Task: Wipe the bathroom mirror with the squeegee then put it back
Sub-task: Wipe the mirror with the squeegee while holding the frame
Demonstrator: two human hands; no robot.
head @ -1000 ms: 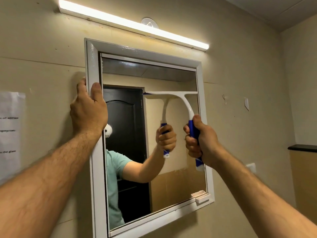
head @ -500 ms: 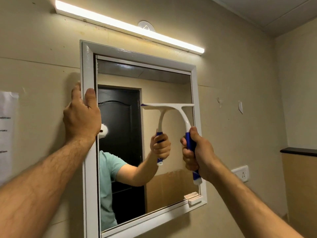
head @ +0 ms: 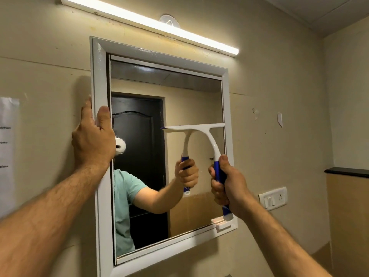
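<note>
A white-framed mirror (head: 99, 76) hangs on the beige wall. My right hand (head: 229, 184) grips the blue handle of a white squeegee (head: 207, 129). Its blade lies flat on the glass, level, about halfway down the right half of the mirror. My left hand (head: 91, 140) clasps the left side of the mirror frame, thumb on the front, fingers round the outer edge. The glass reflects the squeegee, an arm, a teal shirt and a dark door.
A lit tube light (head: 151, 25) runs above the mirror. A small white clip (head: 222, 224) sits on the frame's lower right corner. A switch and socket plate (head: 272, 197) is on the wall to the right, a dark ledge (head: 347, 171) beyond it. A paper notice (head: 7, 154) hangs at left.
The squeegee blade has slid down the glass, from near the upper part of the right half to about mid-height. My left hand has stayed on the frame.
</note>
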